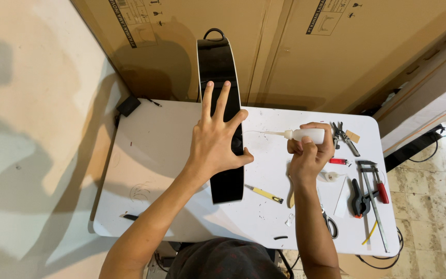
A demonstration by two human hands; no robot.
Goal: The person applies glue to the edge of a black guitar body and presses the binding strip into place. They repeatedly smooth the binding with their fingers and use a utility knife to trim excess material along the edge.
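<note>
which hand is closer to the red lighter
Right. The right hand holds the white glue bottle just beside the red lighter; the left hand presses the black panel, farther away.

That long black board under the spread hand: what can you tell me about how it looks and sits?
The long black board is narrow, glossy and smooth, perhaps lacquered wood or plastic, with light reflecting along it. It lies lengthwise across the white table, its far end reaching past the table's back edge toward the cardboard boxes, where a dark loop shows at its tip. Its near end is cut square. The left hand presses flat on its middle with fingers spread. The right hand, holding a small white squeeze bottle, is not touching it.
</note>
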